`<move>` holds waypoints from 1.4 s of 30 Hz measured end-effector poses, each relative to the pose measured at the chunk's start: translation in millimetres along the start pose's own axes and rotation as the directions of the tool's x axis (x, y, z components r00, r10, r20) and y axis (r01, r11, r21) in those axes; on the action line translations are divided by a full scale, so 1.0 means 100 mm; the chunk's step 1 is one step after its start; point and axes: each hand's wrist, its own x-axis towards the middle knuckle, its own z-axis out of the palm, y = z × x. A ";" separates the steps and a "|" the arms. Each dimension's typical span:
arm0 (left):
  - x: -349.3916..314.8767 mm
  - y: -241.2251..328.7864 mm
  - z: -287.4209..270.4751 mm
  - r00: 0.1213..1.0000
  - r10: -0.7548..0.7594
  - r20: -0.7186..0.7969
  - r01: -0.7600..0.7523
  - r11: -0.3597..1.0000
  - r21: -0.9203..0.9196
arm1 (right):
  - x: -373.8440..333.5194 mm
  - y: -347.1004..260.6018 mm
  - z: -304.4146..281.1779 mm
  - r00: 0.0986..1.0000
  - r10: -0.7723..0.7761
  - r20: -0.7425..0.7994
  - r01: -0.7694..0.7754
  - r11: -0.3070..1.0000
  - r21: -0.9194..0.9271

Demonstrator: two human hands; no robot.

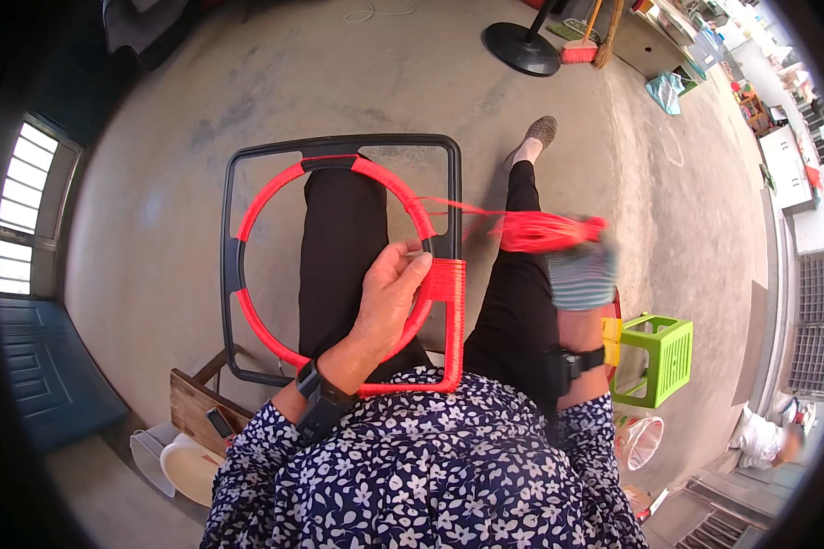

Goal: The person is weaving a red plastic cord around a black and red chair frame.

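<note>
Across my lap lies a black square frame (pixel 225 206) with a round ring (pixel 267 194) inside it. Red cord is wound around much of the ring, the lower right corner and the flat joint (pixel 446 280) on the right. My left hand (pixel 389 297) pinches the ring's right side beside that joint, thumb on top. Out to the right, my right hand (pixel 583 274), in a striped glove, grips a loose bundle of red cord (pixel 540 231). Strands run from the bundle back to the ring's upper right. The right hand is blurred, its fingers partly hidden by the cord.
A green plastic stool (pixel 659 361) and a white bin (pixel 641 441) stand at my right. Wooden furniture (pixel 197 412) and a pale basin (pixel 190 471) are at lower left. Far off are a round black stand base (pixel 522 49) and a red broom (pixel 579 52).
</note>
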 end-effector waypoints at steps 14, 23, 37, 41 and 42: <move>0.03 -0.02 0.02 0.997 0.055 0.054 -0.056 0.998 0.012 | -0.10 0.55 0.39 0.871 0.441 -0.215 -0.420 0.444 -0.792; 0.02 0.02 0.05 0.999 -0.008 -0.044 0.015 0.985 0.170 | -0.28 0.19 0.73 0.919 0.389 -0.066 -0.351 0.730 -0.587; -0.04 0.11 0.04 0.990 -0.126 0.060 0.120 0.988 0.093 | -0.33 -1.12 -0.77 0.821 -0.298 -0.487 -0.031 0.829 -0.558; -0.02 0.08 -0.01 0.990 -0.118 0.071 0.111 0.989 0.101 | -1.14 -2.16 -1.78 0.831 -0.276 -0.483 -0.033 0.842 -0.538; -0.01 0.07 0.00 0.990 -0.127 0.064 0.118 0.985 0.126 | -1.13 -2.18 -1.77 0.729 -0.325 -0.602 -0.047 0.854 -0.518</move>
